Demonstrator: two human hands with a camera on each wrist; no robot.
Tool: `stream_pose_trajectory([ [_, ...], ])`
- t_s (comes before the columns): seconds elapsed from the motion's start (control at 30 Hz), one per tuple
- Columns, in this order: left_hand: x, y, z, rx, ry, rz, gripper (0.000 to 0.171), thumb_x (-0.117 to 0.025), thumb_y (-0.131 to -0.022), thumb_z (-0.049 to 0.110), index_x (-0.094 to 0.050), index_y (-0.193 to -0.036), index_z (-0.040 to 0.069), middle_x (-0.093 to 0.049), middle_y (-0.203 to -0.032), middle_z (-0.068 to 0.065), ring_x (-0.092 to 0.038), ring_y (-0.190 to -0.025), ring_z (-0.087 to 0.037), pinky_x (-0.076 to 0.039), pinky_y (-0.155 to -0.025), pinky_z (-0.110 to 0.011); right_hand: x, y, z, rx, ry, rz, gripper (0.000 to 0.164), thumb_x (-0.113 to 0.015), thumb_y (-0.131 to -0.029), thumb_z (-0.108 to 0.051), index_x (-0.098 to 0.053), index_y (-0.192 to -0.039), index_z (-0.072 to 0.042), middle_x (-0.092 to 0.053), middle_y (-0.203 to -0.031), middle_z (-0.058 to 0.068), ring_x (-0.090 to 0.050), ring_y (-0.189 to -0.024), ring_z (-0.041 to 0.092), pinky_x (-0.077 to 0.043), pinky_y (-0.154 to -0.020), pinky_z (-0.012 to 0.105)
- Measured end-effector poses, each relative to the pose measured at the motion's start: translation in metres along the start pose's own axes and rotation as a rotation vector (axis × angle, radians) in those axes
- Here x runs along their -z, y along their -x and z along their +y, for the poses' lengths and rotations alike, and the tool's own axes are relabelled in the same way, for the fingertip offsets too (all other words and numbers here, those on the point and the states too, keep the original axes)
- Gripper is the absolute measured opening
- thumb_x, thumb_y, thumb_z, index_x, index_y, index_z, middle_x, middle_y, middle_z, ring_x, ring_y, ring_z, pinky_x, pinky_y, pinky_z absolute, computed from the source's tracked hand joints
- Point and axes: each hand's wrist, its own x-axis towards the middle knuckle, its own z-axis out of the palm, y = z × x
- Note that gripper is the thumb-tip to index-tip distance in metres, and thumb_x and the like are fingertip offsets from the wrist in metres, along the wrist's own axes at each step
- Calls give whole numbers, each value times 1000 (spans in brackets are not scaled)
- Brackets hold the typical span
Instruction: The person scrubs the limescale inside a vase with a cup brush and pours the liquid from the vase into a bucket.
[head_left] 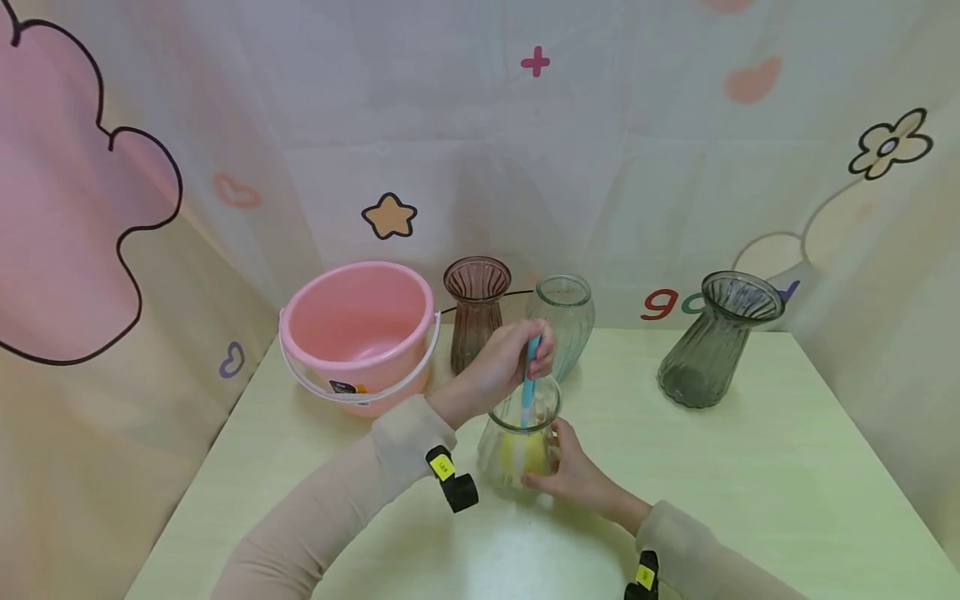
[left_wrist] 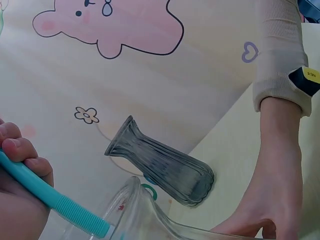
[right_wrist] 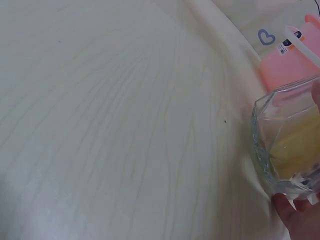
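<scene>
In the head view my left hand (head_left: 501, 362) grips the blue handle of a bottle brush (head_left: 529, 383), which points down into a clear glass vase (head_left: 491, 454). The brush's yellow sponge head (head_left: 517, 454) shows through the glass, low inside the vase. My right hand (head_left: 581, 477) holds the vase's right side near its base, thumb in front and fingers partly hidden behind. Seen from the left wrist, the turquoise handle (left_wrist: 80, 215) lies in my curled fingers. From the right wrist, the vase's faceted base (right_wrist: 265, 150) looks tilted, with fingertips against it.
A pink bucket (head_left: 360, 354) with a white handle stands at the left. Behind my hands are a reddish-brown glass vase (head_left: 471, 333) and a pale green glass vase (head_left: 573, 329). A grey glass vase (head_left: 701, 358) stands at the right. A printed curtain (head_left: 637, 167) hangs behind the table.
</scene>
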Motion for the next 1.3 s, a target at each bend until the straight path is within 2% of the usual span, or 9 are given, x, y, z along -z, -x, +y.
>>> stream_pose_trajectory([
  [0.13,2,1,2,17,3,15,33,-28,-95,19,-36,-65,7,-34,-58,1,-31,-52,-12,-28,-54,-23,10,0,0,23,-9,-127,91,-72,-79,-24,-8,-143,-13,-14,-145,17,-25,-131,44,-40,-95,49],
  [0.27,3,3,3,15,3,13,33,-28,-94,19,-36,-65,7,-34,-58,0,-31,-53,-12,-28,-54,-24,30,-6,1,-12,-19,-250,94,-69,-82,-26,0,-146,-25,-8,-151,13,-19,-136,40,-32,-100,54],
  [0.43,3,3,8,-7,5,-5,32,-27,-93,18,-36,-65,8,-35,-58,1,-31,-53,-12,-28,-54,-24,44,-16,1,-37,-13,-349,95,-68,-82,-28,3,-145,-33,-4,-154,5,-11,-140,33,-25,-106,54],
  [0.57,2,3,18,-45,22,-24,33,-26,-93,17,-37,-64,9,-35,-58,1,-32,-53,-12,-28,-55,-26,46,-20,1,-48,-19,-409,92,-67,-83,-28,1,-145,-35,-4,-154,4,-13,-140,32,-26,-106,51],
  [0.67,0,2,31,-78,35,-41,35,-24,-94,17,-37,-63,9,-35,-57,1,-31,-53,-13,-27,-55,-26,45,-21,2,-87,-33,-417,90,-67,-82,-27,-4,-146,-34,-7,-153,5,-18,-138,35,-30,-104,52],
  [0.8,-4,-1,50,-105,44,-57,36,-22,-95,16,-38,-62,9,-34,-56,1,-30,-51,-13,-26,-54,-26,44,-20,5,-115,-28,-383,91,-71,-78,-25,-11,-146,-29,-13,-151,8,-23,-134,40,-30,-102,56],
  [1.03,-14,-5,83,-192,7,-101,37,-21,-94,15,-39,-62,11,-34,-54,2,-29,-49,-13,-25,-52,-26,37,-19,10,-8,-38,-310,86,-76,-72,-15,-25,-140,-21,-14,-145,5,-12,-137,29,-27,-105,52],
  [1.17,-17,-4,84,-203,2,-113,37,-20,-94,15,-39,-62,11,-33,-53,2,-28,-49,-13,-25,-52,-25,33,-17,10,-30,-65,-283,95,-77,-71,-17,-16,-143,-21,-17,-145,7,-14,-137,31,-25,-104,56],
  [1.3,-15,-5,67,-161,36,-86,38,-20,-94,15,-38,-61,11,-33,-53,2,-29,-48,-13,-25,-52,-25,30,-15,10,-80,-85,-267,106,-78,-70,-21,-4,-145,-27,-21,-148,9,-19,-137,35,-22,-104,59],
])
